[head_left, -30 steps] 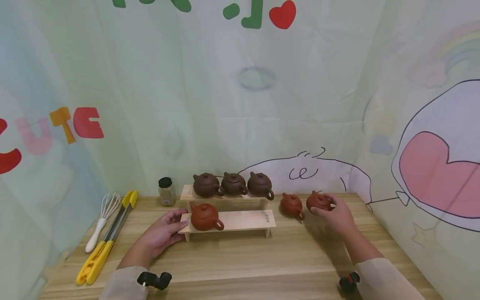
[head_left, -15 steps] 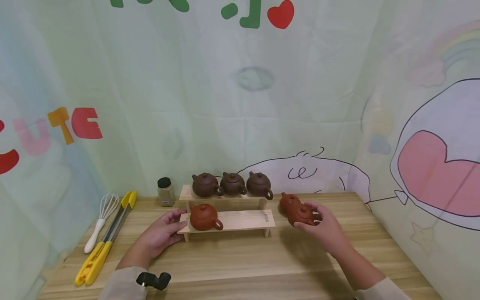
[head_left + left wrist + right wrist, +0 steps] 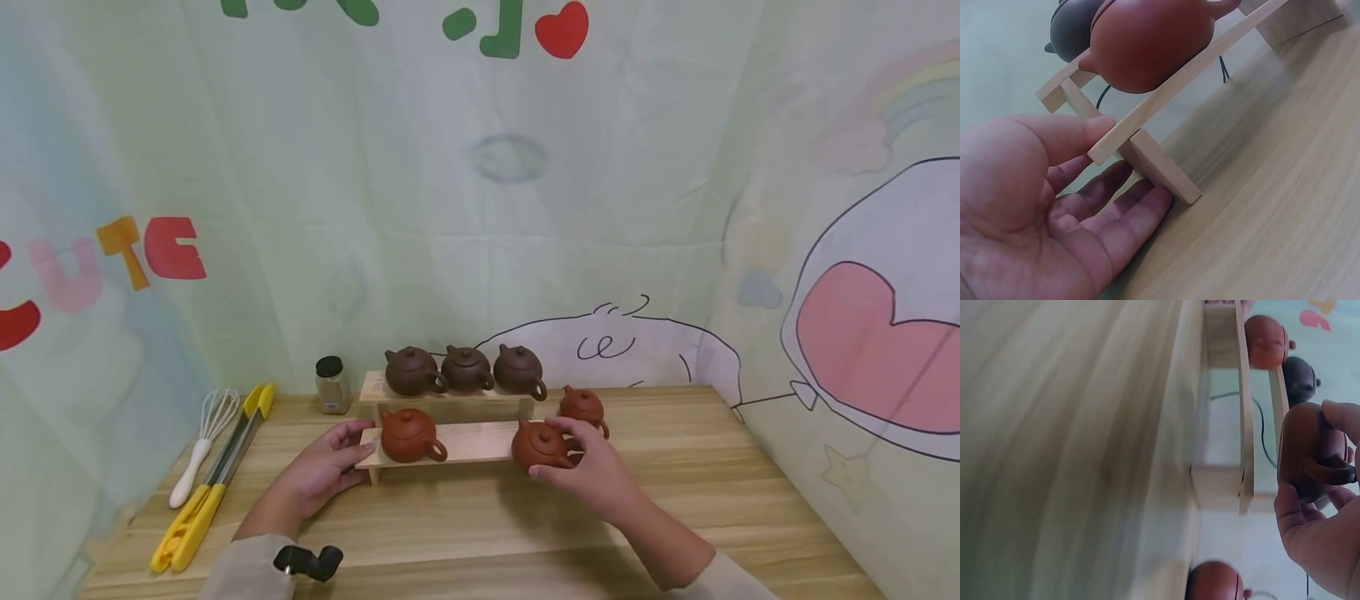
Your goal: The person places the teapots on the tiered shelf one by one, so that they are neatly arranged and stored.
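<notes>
A two-step wooden display stand (image 3: 476, 443) stands on the table. My left hand (image 3: 324, 468) holds its lower step at the left end, thumb on top and fingers under it by the leg, as the left wrist view shows. On that step's left part sits a red-brown teapot (image 3: 407, 437). My right hand (image 3: 603, 479) grips another red-brown teapot (image 3: 537, 448) around its body near the handle. In the right wrist view this held teapot (image 3: 1304, 447) is raised off the lower step, over its right end. Three dark brown teapots (image 3: 467, 369) line the upper step.
One more red-brown teapot (image 3: 582, 407) stands on the table right of the stand. A jar with a black lid (image 3: 332, 385) is at the back left. Further left lie a white whisk (image 3: 201, 450) and yellow-tipped tongs (image 3: 217, 471). A printed curtain (image 3: 480, 250) encloses the table.
My right hand has lifted the red-brown teapot from the table at the right and carried it left, past the other one, to the lower step's right end. The left hand stays put.
</notes>
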The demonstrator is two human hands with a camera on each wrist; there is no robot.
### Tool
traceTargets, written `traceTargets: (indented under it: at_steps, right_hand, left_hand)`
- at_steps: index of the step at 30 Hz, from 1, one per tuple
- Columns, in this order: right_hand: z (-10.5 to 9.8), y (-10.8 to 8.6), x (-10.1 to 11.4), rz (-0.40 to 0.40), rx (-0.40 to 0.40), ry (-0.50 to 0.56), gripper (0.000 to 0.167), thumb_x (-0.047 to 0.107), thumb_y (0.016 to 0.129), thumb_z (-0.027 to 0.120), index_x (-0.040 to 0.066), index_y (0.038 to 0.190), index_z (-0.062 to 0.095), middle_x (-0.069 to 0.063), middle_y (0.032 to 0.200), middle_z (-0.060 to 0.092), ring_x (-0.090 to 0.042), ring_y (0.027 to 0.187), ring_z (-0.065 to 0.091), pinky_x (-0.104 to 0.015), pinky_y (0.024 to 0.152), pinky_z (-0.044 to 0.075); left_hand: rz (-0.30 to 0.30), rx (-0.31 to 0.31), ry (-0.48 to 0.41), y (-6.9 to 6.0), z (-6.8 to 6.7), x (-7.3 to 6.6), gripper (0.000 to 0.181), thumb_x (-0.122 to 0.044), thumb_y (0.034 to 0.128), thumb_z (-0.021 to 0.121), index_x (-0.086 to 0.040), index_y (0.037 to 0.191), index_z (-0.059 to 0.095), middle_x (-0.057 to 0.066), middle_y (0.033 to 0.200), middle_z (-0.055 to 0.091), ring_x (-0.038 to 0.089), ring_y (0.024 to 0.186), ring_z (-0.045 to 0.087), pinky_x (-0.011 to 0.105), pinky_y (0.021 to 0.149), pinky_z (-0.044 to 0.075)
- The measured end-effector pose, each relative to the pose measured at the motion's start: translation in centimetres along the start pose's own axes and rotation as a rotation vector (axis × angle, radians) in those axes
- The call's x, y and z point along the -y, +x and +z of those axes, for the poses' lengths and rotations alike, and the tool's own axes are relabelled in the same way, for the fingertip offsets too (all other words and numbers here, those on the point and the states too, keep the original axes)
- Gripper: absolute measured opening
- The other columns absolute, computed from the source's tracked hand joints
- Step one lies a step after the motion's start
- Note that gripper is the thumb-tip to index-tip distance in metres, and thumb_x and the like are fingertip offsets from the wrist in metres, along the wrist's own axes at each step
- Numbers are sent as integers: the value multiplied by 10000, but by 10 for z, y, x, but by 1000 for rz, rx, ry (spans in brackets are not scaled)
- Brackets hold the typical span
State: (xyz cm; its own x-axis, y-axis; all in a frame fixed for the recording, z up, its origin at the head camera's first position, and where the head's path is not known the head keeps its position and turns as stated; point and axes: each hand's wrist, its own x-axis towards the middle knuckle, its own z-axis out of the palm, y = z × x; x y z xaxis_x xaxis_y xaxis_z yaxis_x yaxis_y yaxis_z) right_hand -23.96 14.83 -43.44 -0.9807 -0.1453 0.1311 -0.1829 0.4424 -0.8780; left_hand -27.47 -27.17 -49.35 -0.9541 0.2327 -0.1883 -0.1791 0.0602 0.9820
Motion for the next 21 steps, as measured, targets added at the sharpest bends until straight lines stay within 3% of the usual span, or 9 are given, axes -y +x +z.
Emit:
traceTargets:
  at_steps: [8,21]
  right_hand:
    - [29,14,14,-26,62,-30,727,287,812,954,162,1455,640,-88,1331,708,-247,1148,704,-382,927,615]
    - [65,45,31,-70,119,-77,701,307,834,923,129,1450,640,-124,1301,717,-275,1152,682,-437,954,596]
  left_hand:
    - [-2,-3,-7,1,0,1,638,-259,1095,627,-41,1610,318,203,1726,275,143,1270,622,414,1102,570]
    - [-4,4,-7,0,-1,0,643,-259,1096,624,-43,1612,308,199,1748,238,138,1281,615,424,1124,558]
